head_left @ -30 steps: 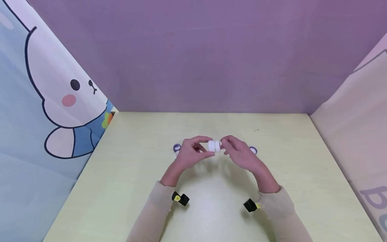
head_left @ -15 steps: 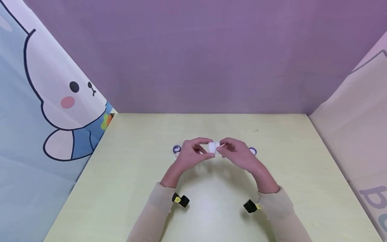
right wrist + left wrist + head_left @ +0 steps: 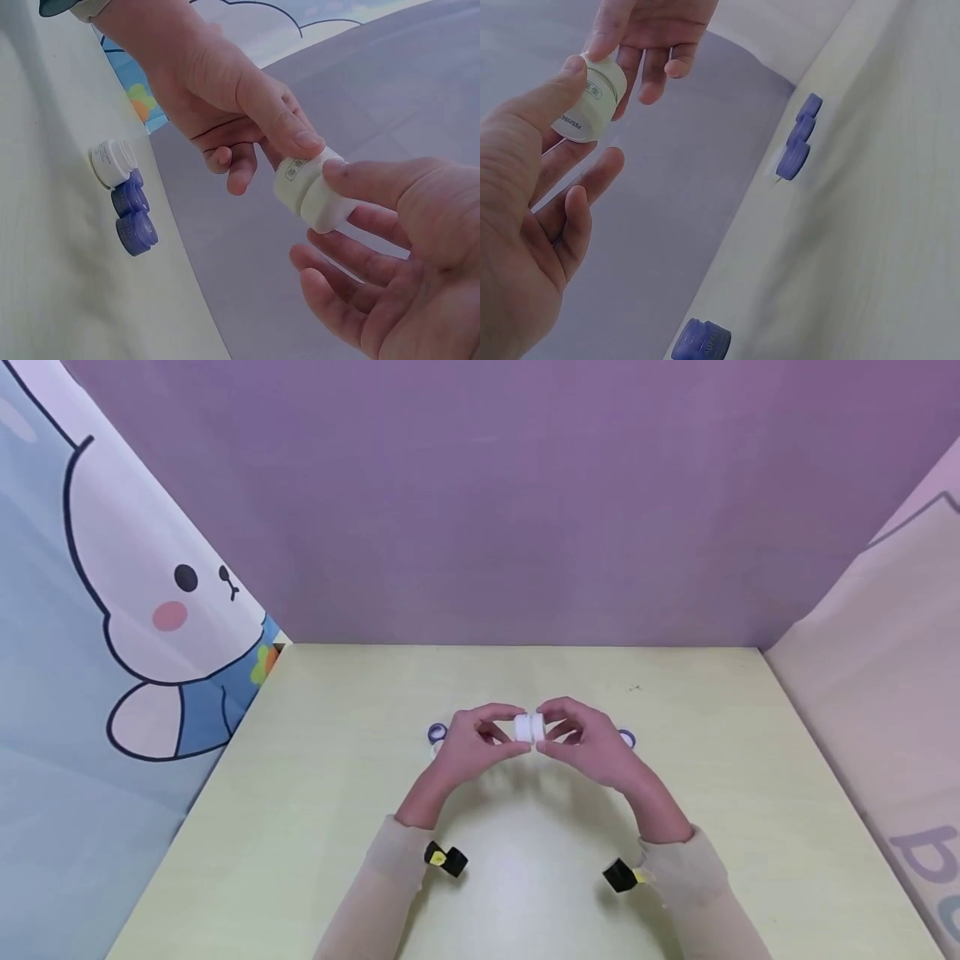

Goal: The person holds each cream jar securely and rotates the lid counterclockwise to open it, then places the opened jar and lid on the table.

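At the centre of the frame, above the table (image 3: 337, 827), my left hand (image 3: 468, 747) and right hand (image 3: 588, 743) each pinch one end of a small white jar (image 3: 529, 727) between thumb and fingertips. Purple caps (image 3: 131, 214) lie on the table beside each hand.

A pale yellow-green table (image 3: 315, 793) stands against a plain purple wall (image 3: 525, 502), a cartoon rabbit curtain (image 3: 127, 610) hanging at the left.
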